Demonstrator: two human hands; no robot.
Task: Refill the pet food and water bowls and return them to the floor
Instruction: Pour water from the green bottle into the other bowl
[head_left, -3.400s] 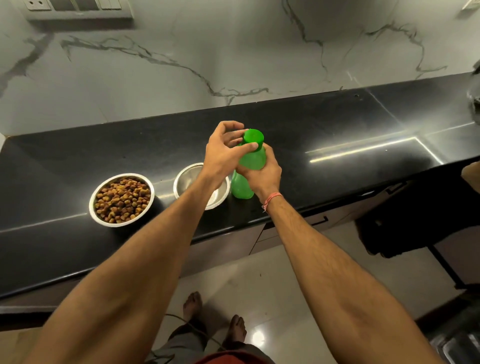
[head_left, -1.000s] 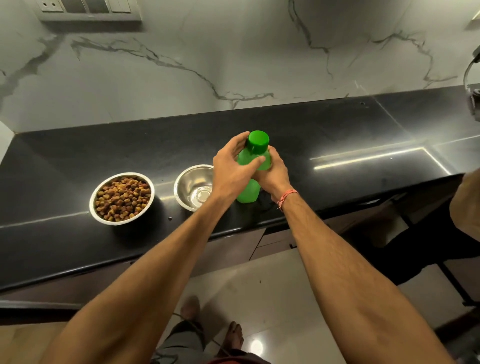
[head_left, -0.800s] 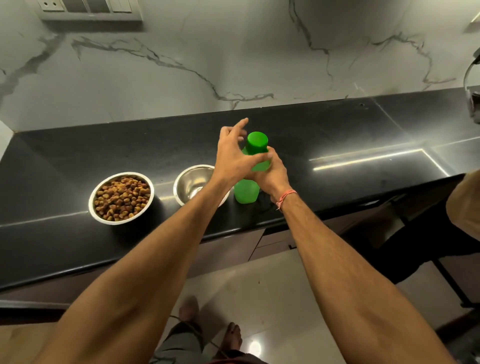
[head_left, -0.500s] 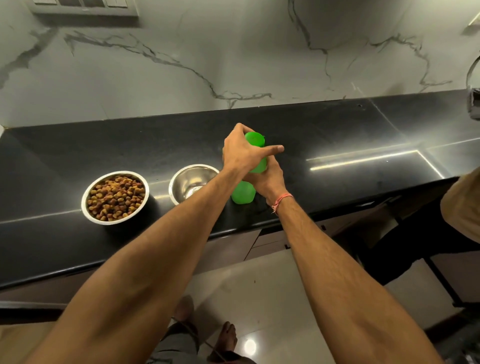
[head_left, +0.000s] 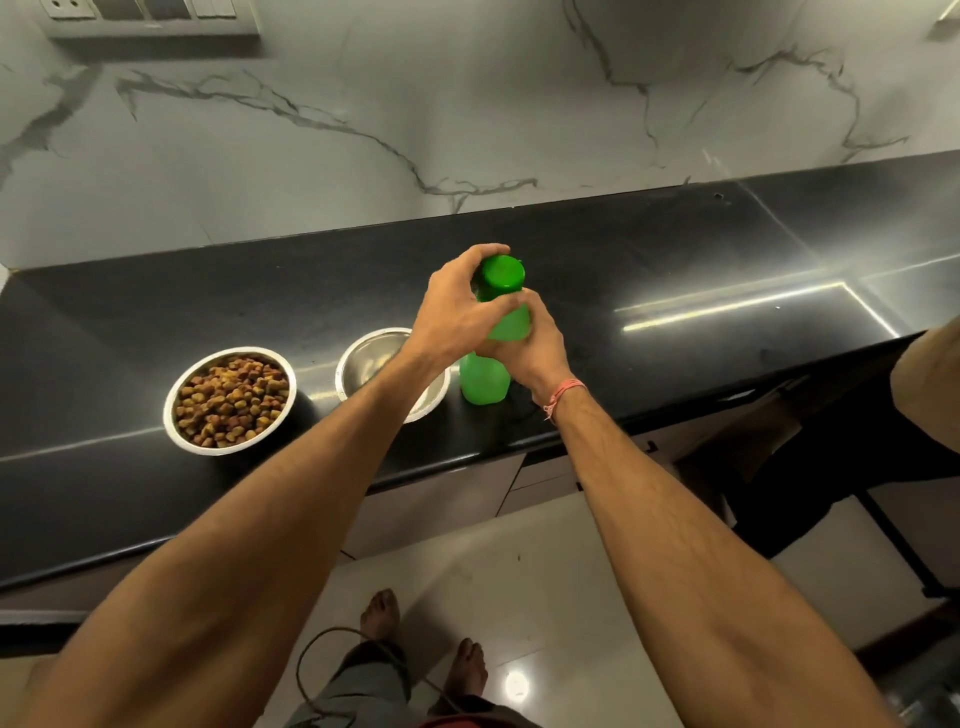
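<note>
Green bottle stood upright near countertop front edge, just beside steel bowl. Body gripped by right hand; cap pinched by left hand. Bottle best held steady while cap is unscrewed.

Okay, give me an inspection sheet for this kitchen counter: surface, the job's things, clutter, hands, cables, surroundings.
Surface: black countertop, glossy, light streak at right.
Job's things: kibble bowl full; steel bowl beside it, contents unclear; green bottle upright, green cap on.
Clutter: nothing seen.
Hands: left hand grips the cap; right hand holds the bottle's body.
Cables: thin cord looping by the bare feet.
Surroundings: marble wall, switch panel, cabinet fronts, tiled floor.
</note>
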